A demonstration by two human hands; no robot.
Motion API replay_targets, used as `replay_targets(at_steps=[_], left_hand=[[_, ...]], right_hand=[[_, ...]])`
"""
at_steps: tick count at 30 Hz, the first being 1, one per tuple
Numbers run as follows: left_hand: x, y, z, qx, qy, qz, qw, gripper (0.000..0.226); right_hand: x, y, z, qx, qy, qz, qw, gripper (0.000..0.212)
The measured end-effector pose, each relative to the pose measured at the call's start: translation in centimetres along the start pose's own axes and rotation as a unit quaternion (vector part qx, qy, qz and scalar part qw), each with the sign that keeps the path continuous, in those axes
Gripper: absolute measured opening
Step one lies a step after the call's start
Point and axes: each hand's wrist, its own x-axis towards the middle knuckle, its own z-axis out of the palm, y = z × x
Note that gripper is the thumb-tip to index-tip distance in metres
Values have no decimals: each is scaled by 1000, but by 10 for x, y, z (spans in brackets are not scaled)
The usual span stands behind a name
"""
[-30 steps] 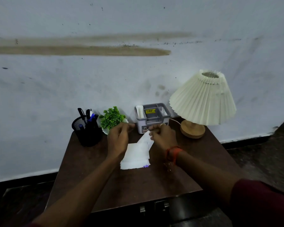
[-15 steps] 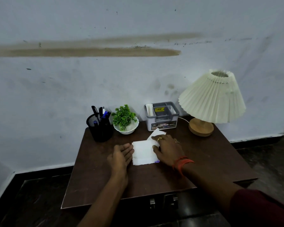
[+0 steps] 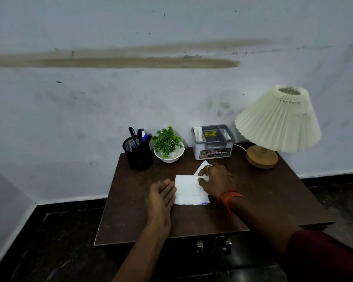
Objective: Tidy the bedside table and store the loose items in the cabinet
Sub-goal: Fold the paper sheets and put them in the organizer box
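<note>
Along the back of the table (image 3: 263,196), by the wall, I see from left to right a pen holder (image 3: 138,154), a potted plant (image 3: 167,143) just beside it, a compartment box (image 3: 213,142) and a lamp (image 3: 277,121) at the right corner. A folded paper (image 3: 186,190) lies mid-table, in front of the box. My left hand (image 3: 161,198) lies flat at its left edge. My right hand (image 3: 217,178) rests on its right side, pinching the far corner. Two handles (image 3: 200,244) sit under the table's front edge.
</note>
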Motion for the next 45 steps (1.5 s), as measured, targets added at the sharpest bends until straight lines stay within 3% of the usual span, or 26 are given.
replay_targets(at_steps=[6,14,17,22,27,33,35,37,40,42,45], left_hand=[[-11,0,-7,-26,17,7,999,35],[-33,-14,4,-77,23,-45,996,33],[-45,-14,10,-107,8,-66,992,35],[-57,-14,13,-203,-38,-129,970,57],[-75,-10,18,-283,-131,-132,941,59],[-85,-15,28,-230,-154,-82,957,40],[-90,-19,29,-202,-139,-77,966,36],[-96,-21,27,-185,-128,-91,970,30],[-100,-20,26,-138,-106,-107,979,24],[-104,-19,29,-88,-100,-96,986,25],[-112,-13,32,-60,-80,-85,991,27]], right_hand=[[-8,-12,-7,97,-5,46,994,2],[-36,-36,-34,299,27,94,949,5],[-46,-44,-49,410,10,120,904,7],[-68,-57,-77,604,-49,190,773,9],[-91,-46,-81,654,-59,223,721,6],[-117,-31,-73,620,-46,236,746,8],[-127,-26,-70,582,-30,205,786,11],[-136,-21,-65,496,20,144,856,20],[-153,-20,-60,330,85,13,940,47],[-161,-24,-56,290,92,-66,950,65],[-168,-32,-47,289,90,-101,948,71]])
